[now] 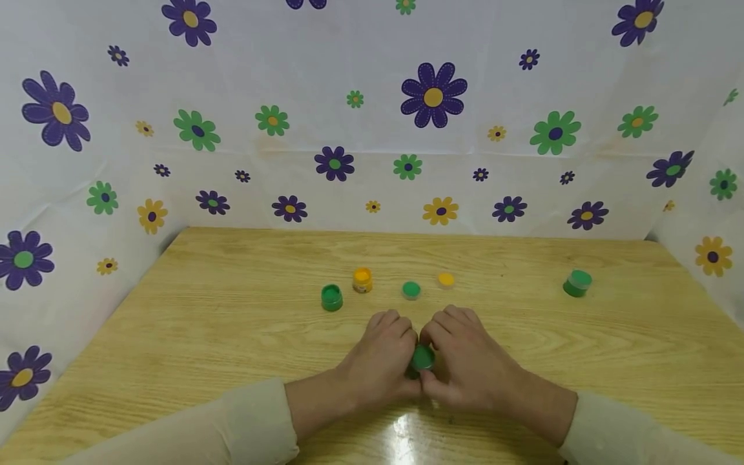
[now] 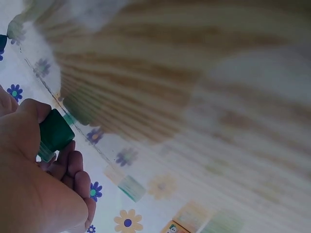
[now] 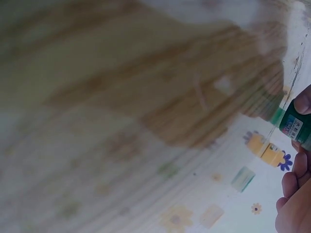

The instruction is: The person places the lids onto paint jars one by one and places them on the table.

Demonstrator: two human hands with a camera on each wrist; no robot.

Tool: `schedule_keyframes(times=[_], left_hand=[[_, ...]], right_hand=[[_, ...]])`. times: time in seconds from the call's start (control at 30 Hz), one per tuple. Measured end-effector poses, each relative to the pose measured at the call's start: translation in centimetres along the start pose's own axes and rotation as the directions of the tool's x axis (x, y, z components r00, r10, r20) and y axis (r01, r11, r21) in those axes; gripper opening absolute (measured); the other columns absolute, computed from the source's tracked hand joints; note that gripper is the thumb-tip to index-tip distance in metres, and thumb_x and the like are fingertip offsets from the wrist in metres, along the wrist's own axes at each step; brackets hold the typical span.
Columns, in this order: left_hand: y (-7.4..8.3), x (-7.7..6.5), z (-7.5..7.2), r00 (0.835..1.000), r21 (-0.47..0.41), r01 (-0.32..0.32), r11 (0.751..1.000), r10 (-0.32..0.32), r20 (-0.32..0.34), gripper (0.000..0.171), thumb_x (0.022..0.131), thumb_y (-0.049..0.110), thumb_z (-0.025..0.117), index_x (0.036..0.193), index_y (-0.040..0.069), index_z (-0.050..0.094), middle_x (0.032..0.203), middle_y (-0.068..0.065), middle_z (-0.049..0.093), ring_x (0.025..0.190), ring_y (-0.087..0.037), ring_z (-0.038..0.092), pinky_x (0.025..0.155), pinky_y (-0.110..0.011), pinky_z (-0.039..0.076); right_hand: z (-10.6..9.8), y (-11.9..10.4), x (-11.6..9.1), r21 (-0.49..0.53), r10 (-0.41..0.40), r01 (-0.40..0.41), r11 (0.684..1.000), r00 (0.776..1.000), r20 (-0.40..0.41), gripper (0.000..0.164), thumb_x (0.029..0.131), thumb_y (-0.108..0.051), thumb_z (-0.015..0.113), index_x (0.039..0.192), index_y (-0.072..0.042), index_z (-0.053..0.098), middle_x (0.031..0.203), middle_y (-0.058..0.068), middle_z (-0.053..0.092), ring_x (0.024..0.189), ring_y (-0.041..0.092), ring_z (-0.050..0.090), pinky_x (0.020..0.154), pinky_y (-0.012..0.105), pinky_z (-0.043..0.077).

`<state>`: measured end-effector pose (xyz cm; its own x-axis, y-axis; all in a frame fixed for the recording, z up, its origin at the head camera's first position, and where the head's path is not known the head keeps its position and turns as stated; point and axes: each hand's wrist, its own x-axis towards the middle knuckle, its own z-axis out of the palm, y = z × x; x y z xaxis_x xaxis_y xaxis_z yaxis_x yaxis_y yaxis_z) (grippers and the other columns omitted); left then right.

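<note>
A small green paint jar [image 1: 423, 357] is between my two hands near the front middle of the table, its round green top facing up. My left hand [image 1: 380, 358] grips it from the left, and my right hand [image 1: 469, 361] grips it from the right, with the thumb at its near side. In the left wrist view the dark green jar [image 2: 57, 130] shows between thumb and curled fingers. A printed label is visible on the jar [image 3: 294, 125] in the right wrist view. The fingers cover much of its sides.
Beyond my hands stand a lidless green jar [image 1: 332, 298] and a lidless yellow jar [image 1: 363, 281]. A green lid [image 1: 411, 290] and a yellow lid [image 1: 445, 279] lie to their right. Another green jar [image 1: 577, 283], lid on, stands far right. Flowered cloth [image 1: 372, 129] backs the wooden table [image 1: 232, 310].
</note>
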<state>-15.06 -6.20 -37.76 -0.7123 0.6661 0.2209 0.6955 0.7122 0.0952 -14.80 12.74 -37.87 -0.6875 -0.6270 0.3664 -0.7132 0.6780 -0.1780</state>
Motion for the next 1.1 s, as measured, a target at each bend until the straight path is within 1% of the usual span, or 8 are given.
schedule_keyframes(times=[0.23, 0.33, 0.47, 0.6, 0.73, 0.97, 1.03, 1.1], left_hand=[[-0.11, 0.06, -0.31, 1.0, -0.014, 0.022, 1.0, -0.023, -0.018, 0.037, 0.078, 0.047, 0.078, 0.082, 0.015, 0.06, 0.077, 0.008, 0.046, 0.082, -0.011, 0.041, 0.088, -0.03, 0.039], [-0.17, 0.05, -0.28, 0.999, -0.005, 0.019, 1.0, -0.019, -0.027, 0.036, 0.078, 0.046, 0.077, 0.081, 0.015, 0.06, 0.078, 0.008, 0.047, 0.082, -0.011, 0.041, 0.087, -0.03, 0.038], [-0.28, 0.06, -0.21, 0.998, 0.037, -0.001, 0.999, 0.003, -0.058, 0.036, 0.079, 0.044, 0.078, 0.081, 0.013, 0.059, 0.081, 0.006, 0.049, 0.084, -0.013, 0.042, 0.086, -0.029, 0.038], [-0.38, 0.04, -0.23, 0.996, 0.104, -0.025, 0.994, 0.033, -0.079, 0.04, 0.078, 0.048, 0.078, 0.08, 0.013, 0.058, 0.082, 0.005, 0.05, 0.086, -0.014, 0.043, 0.085, -0.028, 0.038], [-0.47, -0.04, -0.28, 0.994, 0.156, -0.045, 0.987, 0.059, -0.089, 0.043, 0.077, 0.051, 0.078, 0.078, 0.014, 0.057, 0.081, 0.005, 0.05, 0.085, -0.015, 0.043, 0.085, -0.029, 0.038], [-0.36, -0.17, -0.35, 0.989, 0.172, -0.066, 0.983, 0.087, -0.118, 0.047, 0.074, 0.056, 0.079, 0.079, 0.013, 0.059, 0.079, 0.005, 0.05, 0.084, -0.015, 0.043, 0.085, -0.029, 0.038], [-0.25, -0.27, -0.15, 0.988, 0.171, -0.076, 0.982, 0.097, -0.119, 0.047, 0.074, 0.056, 0.078, 0.079, 0.013, 0.06, 0.079, 0.005, 0.051, 0.084, -0.015, 0.043, 0.084, -0.029, 0.038], [-0.16, -0.3, 0.01, 0.989, 0.16, -0.075, 0.984, 0.094, -0.112, 0.045, 0.076, 0.054, 0.078, 0.079, 0.013, 0.06, 0.08, 0.005, 0.052, 0.085, -0.014, 0.044, 0.084, -0.029, 0.038]], right_hand=[[-0.19, 0.08, 0.11, 0.002, -0.009, 0.009, 1.0, 0.999, -0.041, 0.025, 0.074, -0.033, 0.069, 0.094, -0.019, 0.061, 0.086, -0.012, 0.049, 0.085, 0.007, 0.041, 0.085, 0.033, 0.038], [-0.17, -0.01, 0.1, -0.018, 0.01, -0.011, 1.0, 0.999, -0.043, 0.024, 0.077, -0.035, 0.069, 0.092, -0.019, 0.06, 0.085, -0.012, 0.049, 0.084, 0.008, 0.041, 0.087, 0.035, 0.039], [-0.15, -0.12, 0.02, -0.065, 0.037, -0.041, 0.997, 0.997, -0.063, 0.025, 0.081, -0.039, 0.07, 0.088, -0.018, 0.06, 0.084, -0.01, 0.052, 0.083, 0.009, 0.042, 0.089, 0.037, 0.041], [-0.14, -0.25, -0.02, -0.107, 0.031, -0.043, 0.993, 0.994, -0.11, 0.03, 0.081, -0.042, 0.072, 0.084, -0.016, 0.059, 0.081, -0.008, 0.051, 0.081, 0.011, 0.043, 0.088, 0.037, 0.043], [-0.11, -0.3, 0.1, -0.13, 0.016, -0.032, 0.991, 0.992, -0.125, 0.032, 0.081, -0.044, 0.073, 0.081, -0.017, 0.057, 0.079, -0.008, 0.048, 0.079, 0.012, 0.042, 0.087, 0.037, 0.043], [-0.01, -0.3, 0.45, -0.187, -0.029, 0.002, 0.982, 0.989, -0.142, 0.035, 0.08, -0.045, 0.073, 0.071, -0.019, 0.051, 0.07, -0.008, 0.038, 0.073, 0.013, 0.038, 0.083, 0.036, 0.042], [0.05, -0.35, 0.31, -0.21, -0.033, 0.003, 0.978, 0.99, -0.138, 0.039, 0.08, -0.048, 0.073, 0.068, -0.019, 0.049, 0.069, -0.008, 0.037, 0.072, 0.013, 0.038, 0.081, 0.035, 0.043], [0.1, -0.35, 0.17, -0.217, -0.014, -0.015, 0.976, 0.991, -0.134, 0.042, 0.08, -0.052, 0.071, 0.068, -0.019, 0.049, 0.07, -0.007, 0.039, 0.072, 0.013, 0.038, 0.081, 0.036, 0.042]])
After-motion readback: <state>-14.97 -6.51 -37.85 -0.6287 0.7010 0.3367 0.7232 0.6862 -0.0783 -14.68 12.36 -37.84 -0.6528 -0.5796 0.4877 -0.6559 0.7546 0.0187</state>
